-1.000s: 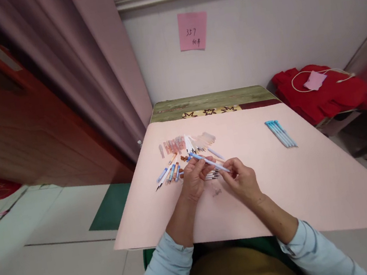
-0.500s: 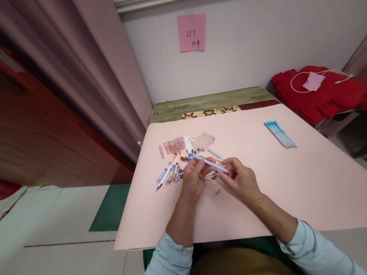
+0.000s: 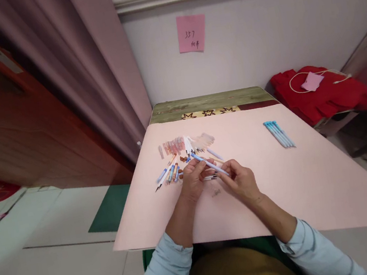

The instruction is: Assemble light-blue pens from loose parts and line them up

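Note:
Between my two hands a pen (image 3: 214,166) with a blue upper part and a pale lavender barrel is held at a slant. My left hand (image 3: 193,179) pinches its blue upper end. Fingers of my right hand (image 3: 240,178) close on the pale lower end. Just beyond my hands lie white pen refills (image 3: 188,145) with dark tips and another lavender barrel (image 3: 215,154). Blue and orange pen parts (image 3: 172,173) are heaped left of my left hand. Under my hands more white refills partly show, and a small clear piece (image 3: 216,192) lies nearer me.
Pinkish clear parts (image 3: 174,146) and pale clear caps (image 3: 206,139) lie at the back of the pink-covered table (image 3: 319,190). Several assembled blue pens (image 3: 279,134) lie side by side at the right. Past the right edge is a red cloth (image 3: 339,99) with a white cable.
Both hands keep their grip on the pen, with only a slight shift of the fingers and of the pen's tilt. The loose parts on the table look unchanged.

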### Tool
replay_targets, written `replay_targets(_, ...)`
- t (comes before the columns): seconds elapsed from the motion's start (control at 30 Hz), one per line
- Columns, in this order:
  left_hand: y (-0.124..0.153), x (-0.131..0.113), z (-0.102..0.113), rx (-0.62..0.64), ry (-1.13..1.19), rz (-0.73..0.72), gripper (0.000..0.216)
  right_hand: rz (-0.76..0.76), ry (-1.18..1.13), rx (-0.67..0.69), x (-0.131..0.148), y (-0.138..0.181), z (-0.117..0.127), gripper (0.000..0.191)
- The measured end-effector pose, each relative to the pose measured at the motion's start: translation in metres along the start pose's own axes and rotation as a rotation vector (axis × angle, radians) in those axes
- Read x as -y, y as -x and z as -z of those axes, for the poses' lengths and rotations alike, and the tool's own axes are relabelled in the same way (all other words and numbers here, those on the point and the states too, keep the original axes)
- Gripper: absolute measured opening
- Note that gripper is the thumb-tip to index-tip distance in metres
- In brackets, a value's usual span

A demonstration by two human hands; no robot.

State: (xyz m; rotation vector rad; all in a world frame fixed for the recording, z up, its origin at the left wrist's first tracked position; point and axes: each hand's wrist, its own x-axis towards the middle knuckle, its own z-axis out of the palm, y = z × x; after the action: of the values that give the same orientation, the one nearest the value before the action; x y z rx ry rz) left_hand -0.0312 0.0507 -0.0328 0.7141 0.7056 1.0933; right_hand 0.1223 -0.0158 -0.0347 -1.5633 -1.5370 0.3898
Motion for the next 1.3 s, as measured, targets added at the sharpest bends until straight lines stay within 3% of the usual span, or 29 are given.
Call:
replay_targets(0.23, 0.0010, 0.0005, 0.0006, 0.029, -0.040, -0.004, 0.030, 0.012, -0.029, 0.104, 0.0021, -0.0002, 0.0032, 0.033)
replay_targets(0.67, 0.0011, 0.0012, -0.0033, 0.059, -0.008, 0.014, 0.027, 0.084, 0.023, -0.089, -0.0003, 0.0024, -0.0027, 0.024)
replay_targets(1.1, 0.0036, -0.0003, -0.0020, 0.090, -0.043, -0.025, 0.026, 0.098, -0.012, 0.141, -0.0024, 0.0024, 0.0002, 0.033)
replay_targets(1.3, 0.0031, -0.0001, -0.0029, 0.062, -0.052, -0.009, 0.027, 0.086, -0.013, 0.119, -0.0016, 0.0014, -0.0003, 0.028)
